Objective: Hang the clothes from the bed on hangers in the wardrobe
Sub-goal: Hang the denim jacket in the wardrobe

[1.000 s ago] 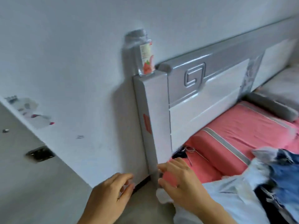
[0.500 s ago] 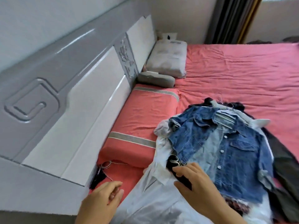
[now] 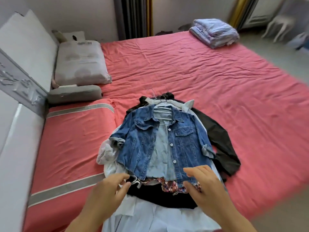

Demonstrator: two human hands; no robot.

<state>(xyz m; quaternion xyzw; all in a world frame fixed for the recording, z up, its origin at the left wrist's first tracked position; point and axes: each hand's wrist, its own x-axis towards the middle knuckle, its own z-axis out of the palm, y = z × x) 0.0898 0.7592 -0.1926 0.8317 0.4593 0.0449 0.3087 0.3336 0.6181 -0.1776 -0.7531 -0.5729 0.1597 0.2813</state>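
Pickup step, by judgement: left hand (image 3: 107, 190) and right hand (image 3: 203, 186) hover with fingers relaxed, gripping nothing; denim jacket (image 3: 160, 139) tops the clothes pile just beyond them on the bed (image 3: 217, 77); next move calls for gripping its hanger (image 3: 161, 107) at the far end.

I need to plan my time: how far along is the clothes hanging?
Done: clothes already sit on hangers. In hand: the left hand and right hand reach over the denim jacket hem, gripping nothing clearly. Left: the whole pile still lies on the bed.
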